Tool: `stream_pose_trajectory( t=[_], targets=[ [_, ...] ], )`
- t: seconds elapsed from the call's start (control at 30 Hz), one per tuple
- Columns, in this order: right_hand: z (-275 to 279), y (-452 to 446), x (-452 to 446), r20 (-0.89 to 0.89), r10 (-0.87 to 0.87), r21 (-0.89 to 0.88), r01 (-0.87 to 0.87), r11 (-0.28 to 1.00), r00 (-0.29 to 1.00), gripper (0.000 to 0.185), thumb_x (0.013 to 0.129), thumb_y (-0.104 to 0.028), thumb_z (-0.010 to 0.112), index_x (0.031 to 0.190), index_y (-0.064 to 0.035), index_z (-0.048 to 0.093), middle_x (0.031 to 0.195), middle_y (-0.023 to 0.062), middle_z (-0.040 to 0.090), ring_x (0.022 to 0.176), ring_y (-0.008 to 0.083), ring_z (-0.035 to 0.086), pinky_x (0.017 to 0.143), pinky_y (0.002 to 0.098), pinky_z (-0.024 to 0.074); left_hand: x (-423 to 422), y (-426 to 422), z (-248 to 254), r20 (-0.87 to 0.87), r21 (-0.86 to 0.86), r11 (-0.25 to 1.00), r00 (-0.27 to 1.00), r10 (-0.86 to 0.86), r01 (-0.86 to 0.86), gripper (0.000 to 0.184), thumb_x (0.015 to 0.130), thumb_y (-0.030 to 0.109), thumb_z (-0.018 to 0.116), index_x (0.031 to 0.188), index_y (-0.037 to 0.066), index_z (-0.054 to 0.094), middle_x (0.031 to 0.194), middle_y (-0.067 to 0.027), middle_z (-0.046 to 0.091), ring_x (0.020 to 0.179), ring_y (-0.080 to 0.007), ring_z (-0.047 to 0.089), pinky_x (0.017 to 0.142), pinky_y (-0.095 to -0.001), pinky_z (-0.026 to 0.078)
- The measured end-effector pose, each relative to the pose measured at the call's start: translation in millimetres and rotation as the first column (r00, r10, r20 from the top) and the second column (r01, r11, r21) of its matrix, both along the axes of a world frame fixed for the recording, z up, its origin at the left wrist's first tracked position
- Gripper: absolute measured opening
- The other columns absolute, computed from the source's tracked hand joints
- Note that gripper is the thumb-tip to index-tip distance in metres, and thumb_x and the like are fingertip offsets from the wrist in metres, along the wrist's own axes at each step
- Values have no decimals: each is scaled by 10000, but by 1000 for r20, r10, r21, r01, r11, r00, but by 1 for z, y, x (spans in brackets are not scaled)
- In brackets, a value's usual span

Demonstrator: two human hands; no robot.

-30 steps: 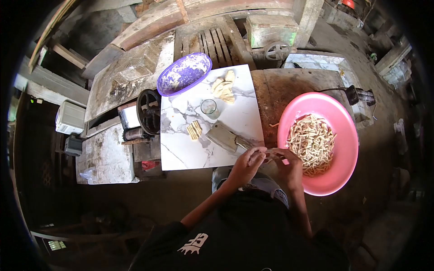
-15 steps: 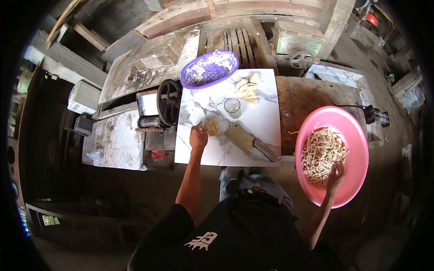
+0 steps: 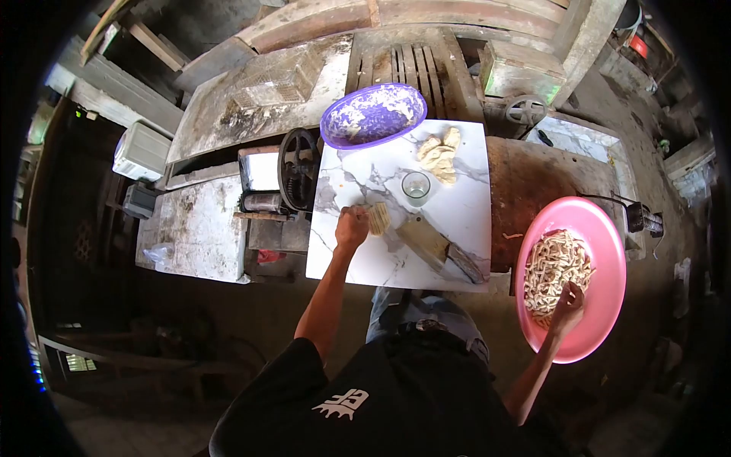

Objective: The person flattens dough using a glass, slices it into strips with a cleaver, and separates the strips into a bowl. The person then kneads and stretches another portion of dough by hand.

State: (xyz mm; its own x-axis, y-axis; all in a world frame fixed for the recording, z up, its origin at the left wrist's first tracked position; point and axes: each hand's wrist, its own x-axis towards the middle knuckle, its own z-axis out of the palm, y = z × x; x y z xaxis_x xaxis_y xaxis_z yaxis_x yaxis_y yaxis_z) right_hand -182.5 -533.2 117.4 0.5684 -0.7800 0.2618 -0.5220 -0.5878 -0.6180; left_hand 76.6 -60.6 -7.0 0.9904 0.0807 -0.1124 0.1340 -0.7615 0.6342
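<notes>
Fingers bunched, holds unclear: left hand [image 3: 352, 226] was at the strips [image 3: 378, 218], right hand [image 3: 569, 306] in the bowl [image 3: 607, 316]; strip-picking seemed the step, lifting needing a light pinch.

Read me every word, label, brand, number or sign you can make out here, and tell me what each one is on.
White print on the black shirt: letter-like marks, perhaps two letters, too small and skewed to quote with confidence.
Pink tub, purple tub, glass and knife: no lettering that I can make out.
Nothing else is readable.
</notes>
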Motion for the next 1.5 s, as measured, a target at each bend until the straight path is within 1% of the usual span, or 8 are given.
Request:
stream_pose_trajectory(
  t=[0.1, 0.27, 0.4, 0.63, 0.87, 0.93, 1.13, 1.5],
  targets=[
    [17, 58, 36, 211, 185, 157, -220, 963, 960, 211, 939, -170, 612, 1072, -19, 674, 923, 94, 700, 778, 178, 655, 723, 316, 518, -6, 1, 10, 112, -66, 993, 990, -90, 98, 265, 894, 232, 554, 1021, 9, 622, 1001, -190, 645, 975, -374, 612, 853, -442, 494],
    [32, 185, 117, 65, 601, 495, -549, 674, 797, 189, 937, -137, 612, 1078, -22, 662, 931, 64, 677, 846, 128, 622, 764, 263, 494, -34, 2, 39, 72, -514, 858, 997, 24, 16, 233, 952, 196, 556, 985, -35, 555, 913, -134, 685, 827, -192, 653, 766, -310, 506],
    [-27, 270, 190, 6, 902, 320, -855, 408, 433, 262, 879, -116, 564, 1117, -48, 652, 1000, 215, 659, 933, 388, 633, 818, 438, 503, -53, 9, 53, -99, -669, 734, 993, 68, -117, 196, 950, 166, 545, 998, -24, 531, 882, -112, 689, 777, -149, 632, 733, -284, 504],
    [-63, 334, 257, -319, 818, 174, -819, 548, 479, 289, 852, -77, 530, 1118, -77, 644, 974, 184, 640, 934, 367, 637, 795, 469, 514, -64, 33, 80, -206, -770, 612, 978, 29, -181, 227, 955, 169, 538, 1066, -27, 526, 903, -134, 694, 770, -150, 638, 708, -280, 508],
    [-78, 339, 263, -417, 773, 130, -810, 571, 478, 207, 857, -108, 564, 1042, -87, 655, 1018, 167, 613, 942, 361, 629, 787, 477, 516, -48, 43, 71, -297, -611, 786, 948, -115, -96, 343, 924, 251, 597, 1155, 0, 560, 734, -134, 692, 633, -196, 654, 619, -330, 518],
    [-78, 340, 267, -369, 769, 116, -795, 596, 522, 176, 861, -129, 589, 1015, -94, 666, 1031, 154, 605, 942, 371, 624, 782, 483, 512, -31, 41, 60, -213, -317, 940, 956, -200, 126, 360, 922, 271, 587, 1234, 92, 580, 749, -167, 692, 645, -263, 677, 634, -389, 532],
    [-81, 335, 257, -217, 785, 117, -783, 611, 580, 108, 857, -125, 601, 937, -52, 600, 965, 151, 605, 906, 364, 618, 760, 494, 497, 8, 19, 30, -104, 72, 968, 967, -233, 241, 325, 869, 298, 584, 1167, 194, 664, 850, -188, 689, 788, -369, 668, 708, -462, 532],
    [-49, 305, 169, 153, 614, 467, -604, 646, 775, 207, 907, -139, 632, 1071, -17, 594, 928, 103, 679, 808, 182, 676, 674, 306, 530, 12, 11, 29, -34, 17, 956, 956, -291, 292, 263, 916, 332, 531, 1016, 147, 688, 857, -145, 700, 807, -352, 673, 714, -461, 523]
  ],
)
